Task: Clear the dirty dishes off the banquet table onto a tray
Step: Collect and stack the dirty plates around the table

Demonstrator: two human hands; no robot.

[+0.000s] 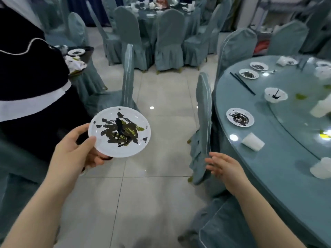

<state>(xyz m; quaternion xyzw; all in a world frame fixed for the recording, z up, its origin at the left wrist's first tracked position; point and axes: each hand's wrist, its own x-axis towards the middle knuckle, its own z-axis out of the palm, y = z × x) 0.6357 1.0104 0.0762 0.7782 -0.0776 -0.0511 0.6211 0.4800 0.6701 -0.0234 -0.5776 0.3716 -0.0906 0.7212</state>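
My left hand (77,151) grips a white plate (119,131) smeared with dark and green sauce, held over the floor with the thumb on its rim. My right hand (225,167) hangs empty beside a chair back, fingers relaxed. The round banquet table (279,169) at right carries another dirty plate (240,117), a stained bowl (275,95), two more dirty plates (249,73), black chopsticks (242,83) and a tipped white cup (252,141). A dark tray (87,49) with dirty dishes shows at far left, partly hidden by a person.
A person in dark clothing with white trim (30,86) stands close on my left. Covered chairs (203,126) ring the table, one (128,76) stands ahead on the tiled floor (161,97). Another set table (157,8) lies at the back.
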